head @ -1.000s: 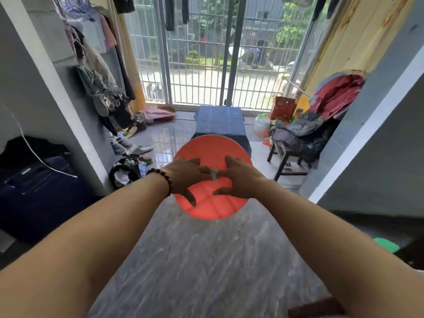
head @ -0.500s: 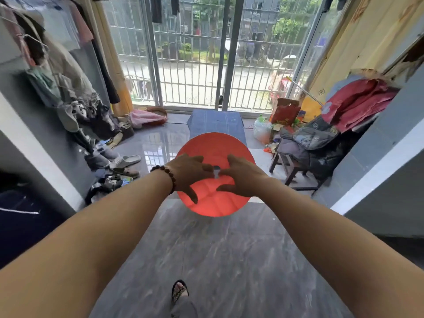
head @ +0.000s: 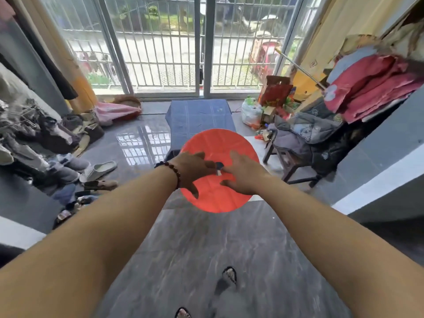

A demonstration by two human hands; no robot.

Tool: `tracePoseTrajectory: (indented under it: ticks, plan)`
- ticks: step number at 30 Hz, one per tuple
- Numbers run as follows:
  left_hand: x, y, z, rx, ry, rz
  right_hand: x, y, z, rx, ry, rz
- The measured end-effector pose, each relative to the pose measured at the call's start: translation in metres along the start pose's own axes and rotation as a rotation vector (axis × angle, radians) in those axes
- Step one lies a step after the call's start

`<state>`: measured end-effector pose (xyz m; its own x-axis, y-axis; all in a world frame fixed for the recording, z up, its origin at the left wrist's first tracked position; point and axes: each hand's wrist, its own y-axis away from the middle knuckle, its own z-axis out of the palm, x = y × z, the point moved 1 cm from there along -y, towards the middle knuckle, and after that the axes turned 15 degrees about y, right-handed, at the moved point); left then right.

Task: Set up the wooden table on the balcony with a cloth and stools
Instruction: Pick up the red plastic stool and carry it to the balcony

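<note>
Grey floor (head: 195,249) is ending at a barred door (head: 206,53), with a cloth-covered table (head: 199,118) standing at that far edge. Left hand (head: 192,171) and right hand (head: 245,176) are gripping the stool (head: 218,143) at its centre hole, thumbs splayed.

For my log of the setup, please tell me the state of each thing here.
red stool: held above the floor, seat up.
left hand: grips the stool's centre.
right hand: grips the stool's centre.
blue cloth: spread over the table, hiding it.
dark stool: piled with clothes.
</note>
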<state>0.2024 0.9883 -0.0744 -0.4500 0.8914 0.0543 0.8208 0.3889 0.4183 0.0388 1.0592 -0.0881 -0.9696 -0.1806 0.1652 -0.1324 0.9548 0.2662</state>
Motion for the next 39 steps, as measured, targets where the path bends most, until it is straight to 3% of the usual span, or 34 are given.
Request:
tracePoseTrajectory:
  ticks: [19, 39]
  plan:
    - [-0.170, -0.220, 0.045, -0.152, 0.224, -0.091, 0.110, -0.263, 0.091, -0.176, -0.083, -0.177]
    - [-0.265, -0.352, 0.289, -0.293, 0.338, -0.104, 0.056, -0.433, 0.335, -0.372, -0.073, -0.246]
